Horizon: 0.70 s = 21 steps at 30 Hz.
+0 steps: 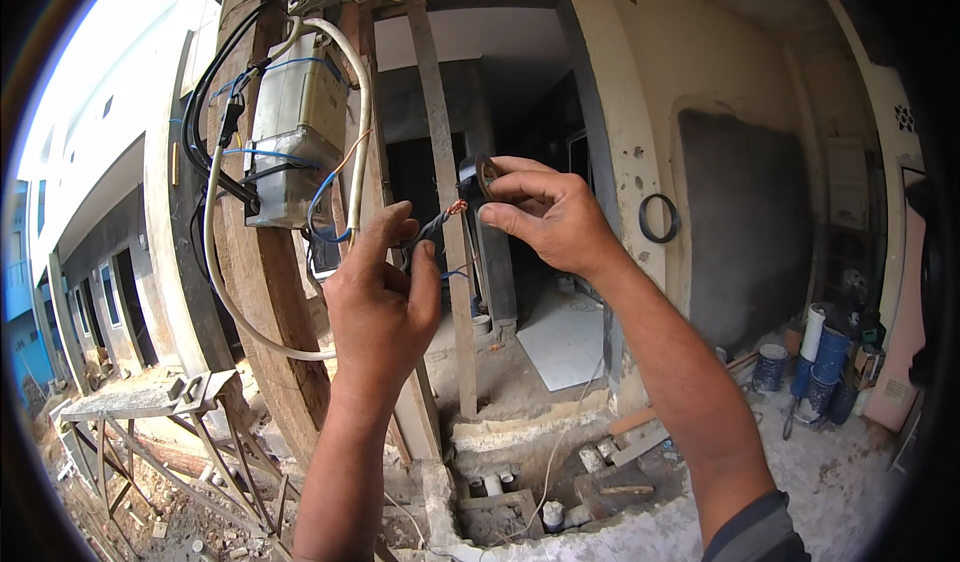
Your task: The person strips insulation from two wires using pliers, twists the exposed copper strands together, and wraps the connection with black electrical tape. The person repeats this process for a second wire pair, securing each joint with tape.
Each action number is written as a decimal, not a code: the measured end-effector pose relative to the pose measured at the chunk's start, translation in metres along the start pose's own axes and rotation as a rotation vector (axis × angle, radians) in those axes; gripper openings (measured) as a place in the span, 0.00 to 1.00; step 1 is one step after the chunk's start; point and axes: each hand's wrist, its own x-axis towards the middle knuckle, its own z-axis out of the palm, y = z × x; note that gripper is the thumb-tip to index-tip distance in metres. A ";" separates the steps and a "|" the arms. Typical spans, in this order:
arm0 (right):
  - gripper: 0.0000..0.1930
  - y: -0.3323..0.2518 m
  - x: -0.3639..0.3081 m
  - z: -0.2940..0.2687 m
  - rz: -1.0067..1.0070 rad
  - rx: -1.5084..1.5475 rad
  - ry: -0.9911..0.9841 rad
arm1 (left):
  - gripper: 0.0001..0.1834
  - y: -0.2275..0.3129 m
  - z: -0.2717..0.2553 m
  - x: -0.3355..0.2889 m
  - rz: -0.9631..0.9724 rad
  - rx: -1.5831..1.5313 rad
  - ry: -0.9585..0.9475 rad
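Note:
My left hand (pixel 383 287) is closed, thumb and fingers pinching a dark twisted wire (pixel 434 226). Bare copper strands (pixel 458 207) show at the wire's twisted end, between my two hands. My right hand (pixel 550 212) grips a roll of black electrical tape (pixel 472 180) by its edge, right beside the copper. Whether the tape touches the wire I cannot tell. Left of my hands, a grey electric meter box (pixel 300 112) with a clear lower cover hangs on a wooden post (pixel 285 292). A thick white cable (pixel 360 112) loops around it, with blue and brown wires (pixel 322 197) close by.
Black cables (pixel 215 92) run along the box's left side. An upright plank (pixel 440 132) stands behind my hands, before a doorway. Below lies a pit with white pipes (pixel 553 515). A trestle (pixel 150 402) stands at left; blue buckets (pixel 828 357) and a black ring (pixel 658 219) are at right.

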 end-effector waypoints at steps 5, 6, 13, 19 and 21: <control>0.11 -0.008 0.006 0.015 -0.038 0.097 -0.088 | 0.21 -0.003 0.008 0.001 -0.036 -0.082 -0.003; 0.11 -0.010 0.005 0.016 -0.042 0.107 -0.111 | 0.21 -0.004 0.008 0.001 -0.016 -0.074 0.009; 0.12 -0.010 0.001 0.016 -0.049 0.119 -0.128 | 0.19 -0.004 0.008 0.000 -0.021 -0.142 0.000; 0.13 -0.006 -0.003 0.017 -0.024 0.152 -0.139 | 0.15 -0.007 0.009 0.000 -0.010 -0.193 0.013; 0.14 -0.008 -0.006 0.016 -0.011 0.149 -0.161 | 0.13 -0.010 0.011 0.001 0.014 -0.209 0.038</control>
